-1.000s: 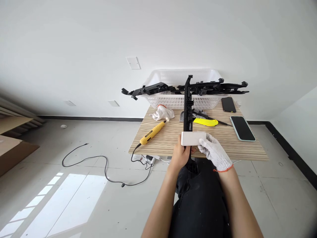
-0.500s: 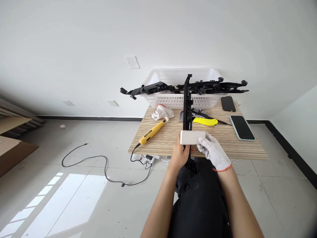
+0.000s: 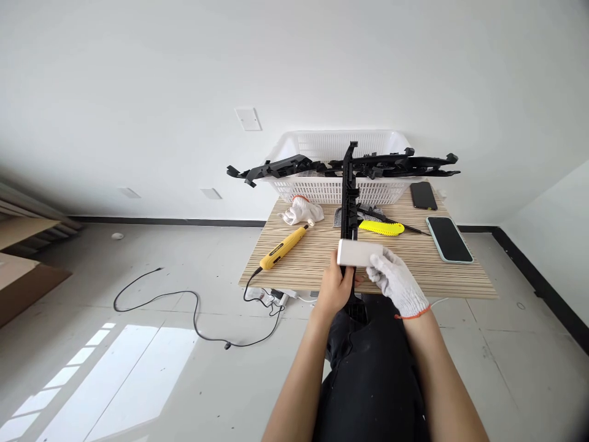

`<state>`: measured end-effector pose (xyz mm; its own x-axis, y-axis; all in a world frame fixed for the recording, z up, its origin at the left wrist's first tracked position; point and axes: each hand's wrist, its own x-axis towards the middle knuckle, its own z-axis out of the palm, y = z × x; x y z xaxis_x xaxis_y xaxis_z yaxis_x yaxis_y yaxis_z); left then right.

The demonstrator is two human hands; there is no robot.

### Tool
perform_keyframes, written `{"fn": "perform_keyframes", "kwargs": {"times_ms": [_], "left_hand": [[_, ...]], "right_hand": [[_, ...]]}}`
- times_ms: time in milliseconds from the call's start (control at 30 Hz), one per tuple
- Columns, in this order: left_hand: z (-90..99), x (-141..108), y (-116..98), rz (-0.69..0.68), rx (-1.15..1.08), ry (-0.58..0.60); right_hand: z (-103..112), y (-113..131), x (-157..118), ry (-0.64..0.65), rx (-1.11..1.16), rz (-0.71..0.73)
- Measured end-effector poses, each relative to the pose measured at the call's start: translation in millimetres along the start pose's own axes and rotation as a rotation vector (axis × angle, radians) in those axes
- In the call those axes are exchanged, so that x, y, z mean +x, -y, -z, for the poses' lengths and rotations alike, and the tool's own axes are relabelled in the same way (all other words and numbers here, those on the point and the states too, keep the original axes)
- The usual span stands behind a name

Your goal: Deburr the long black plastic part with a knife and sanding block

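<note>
My bare left hand (image 3: 335, 285) is closed round the lower part of a long black plastic trim piece (image 3: 348, 205). That piece stands lengthwise, its far end overlapping the basket in view and its near end at my legs. In my right hand (image 3: 398, 283), which wears a white knitted glove with an orange cuff, is a flat pale rectangular block (image 3: 359, 253). The block lies across the trim piece, just above my left fingers, and hides part of it. Whether the two touch, I cannot tell.
More black plastic parts (image 3: 409, 162) lie across a white basket (image 3: 299, 190) on the wooden table (image 3: 317, 264). Around it lie a yellow corded tool (image 3: 283, 247), a yellow-handled cutter (image 3: 381, 228), a spare glove (image 3: 302, 211) and two phones (image 3: 448, 239) (image 3: 423, 195). A black cable (image 3: 197, 319) trails on the floor.
The pale block has shifted slightly up and right against the trim piece, with my right hand holding it. My left hand keeps its hold.
</note>
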<state>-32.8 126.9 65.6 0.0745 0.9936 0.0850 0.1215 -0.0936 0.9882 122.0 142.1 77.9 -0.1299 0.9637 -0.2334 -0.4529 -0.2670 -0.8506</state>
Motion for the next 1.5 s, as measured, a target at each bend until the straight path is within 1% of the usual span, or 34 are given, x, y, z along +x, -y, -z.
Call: {"fn": "perform_keyframes", "kwargs": {"times_ms": [67,167,267,300,367,400,500,533,633,733,867,967,1067,1100,1167,1200,1300,1333,1400,1433,1500], "left_hand": [[-0.2,-0.1,0.3,0.015,-0.036,-0.004],[-0.2,0.1,1.6,-0.011,-0.026,0.002],[0.3,0.4,3.3,-0.009,-0.017,0.005],[0.5,0.5,3.8,-0.028,-0.004,-0.014],[0.9,0.6,4.3,-0.094,0.039,-0.055],[1.0,0.7,4.3,-0.104,0.047,-0.065],[1.0,0.6,3.8,-0.011,-0.001,-0.02],[1.0,0.6,3.4,0.004,-0.002,-0.012],[0.7,0.4,1.8,-0.025,0.037,-0.022],[0.4,0.2,0.5,0.01,-0.008,-0.018],[0.7,-0.1,0.4,-0.014,0.045,0.0],[1.1,0.1,1.3,0.006,0.002,-0.003],[0.9,0.6,2.1,-0.057,0.037,-0.011],[0.8,0.7,2.2,-0.064,0.032,-0.01],[0.5,0.9,2.5,-0.036,-0.013,-0.005],[0.4,0.9,2.7,-0.024,-0.024,-0.006],[0.4,0.9,3.7,-0.053,0.02,-0.009],[0.4,0.9,4.1,-0.051,0.018,-0.008],[0.4,0.7,4.8,-0.019,-0.018,0.0],[0.4,0.7,5.1,-0.011,-0.025,-0.002],[0.4,0.6,5.5,-0.041,0.004,-0.01]], "right_hand": [[-0.8,0.6,-0.8,-0.04,0.017,0.023],[-0.7,1.0,-1.9,0.028,-0.033,0.0],[-0.3,0.6,-2.9,0.001,-0.033,0.008],[-0.5,0.4,-3.2,0.005,-0.043,0.003],[-1.1,-0.2,-3.8,0.064,-0.081,-0.022],[-1.6,-0.4,-4.0,0.076,-0.083,-0.024],[-2.9,-0.4,-3.9,-0.019,-0.026,0.027],[-3.3,-0.2,-3.7,-0.024,-0.027,0.026],[-3.9,0.3,-3.2,0.019,-0.065,-0.005],[-4.7,0.3,-3.2,-0.067,-0.006,0.058],[-7.0,0.6,-4.8,-0.027,-0.048,0.033],[-8.2,1.6,-6.0,-0.061,-0.013,0.073],[-8.2,2.7,-6.1,0.026,-0.067,0.023],[-8.1,2.8,-5.9,0.019,-0.066,0.02],[-7.6,2.6,-5.1,-0.052,-0.011,0.067],[-7.3,2.1,-4.7,-0.066,0.002,0.081],[-5.8,0.0,-3.3,0.013,-0.042,0.043],[-5.2,-0.7,-2.8,0.008,-0.039,0.038],[-4.1,-1.7,-2.3,-0.056,0.006,0.064],[-3.6,-2.0,-2.2,-0.063,0.012,0.066],[-3.2,-2.2,-2.2,-0.001,-0.03,0.024]]}}
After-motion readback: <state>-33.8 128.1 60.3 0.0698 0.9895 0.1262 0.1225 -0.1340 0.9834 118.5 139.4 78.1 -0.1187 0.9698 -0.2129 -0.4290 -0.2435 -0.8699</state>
